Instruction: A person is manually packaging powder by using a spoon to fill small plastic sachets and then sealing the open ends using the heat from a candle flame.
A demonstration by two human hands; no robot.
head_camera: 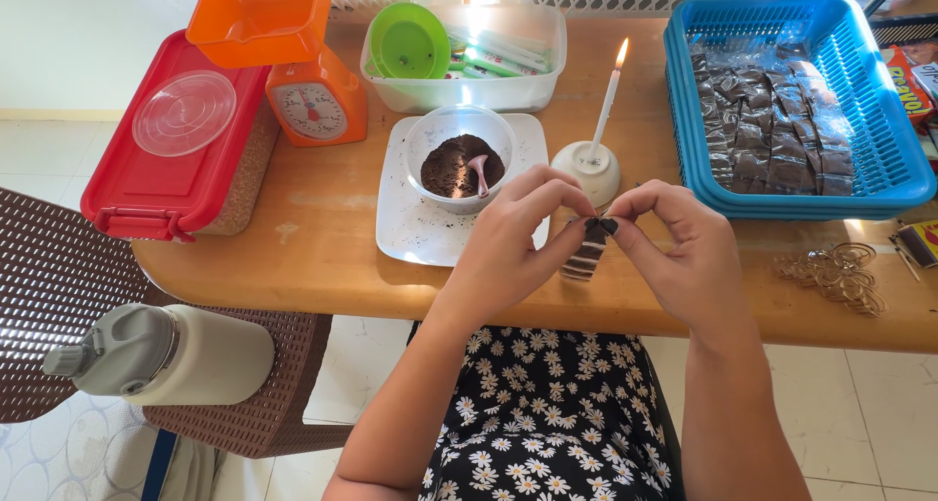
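Beneath my grip runs the rounded front edge of a wooden table (322,266), its top glaring with bright light far beyond my fingers. Below the grip and to both sides the floor (879,403) is pale square tile. Well to the left of my grip stands a brown woven chair (59,266), sun striped across its backrest. Beyond that, up to the far left, a plain light wall (88,32) meets the tiles.
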